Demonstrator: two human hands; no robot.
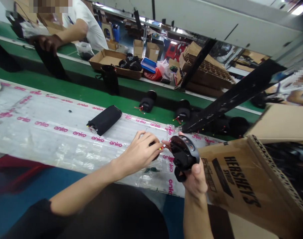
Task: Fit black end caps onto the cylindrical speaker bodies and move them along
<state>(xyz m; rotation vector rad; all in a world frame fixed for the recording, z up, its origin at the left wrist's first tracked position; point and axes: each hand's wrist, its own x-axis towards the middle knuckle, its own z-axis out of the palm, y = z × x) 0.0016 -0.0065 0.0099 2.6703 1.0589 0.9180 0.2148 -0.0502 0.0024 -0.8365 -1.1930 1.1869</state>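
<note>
Right hand (195, 179) closed firmly around a black cylindrical unit (183, 154), held just above the near edge of the plastic-sheeted bench (42, 139); left hand (139, 156) curled tight, pinching its red-and-yellow wire leads (161, 147) close to the base for control

Hershey's syrup carton (241, 182) (corrugated) beside onko-printed plastic sheeting (54, 139)
</note>
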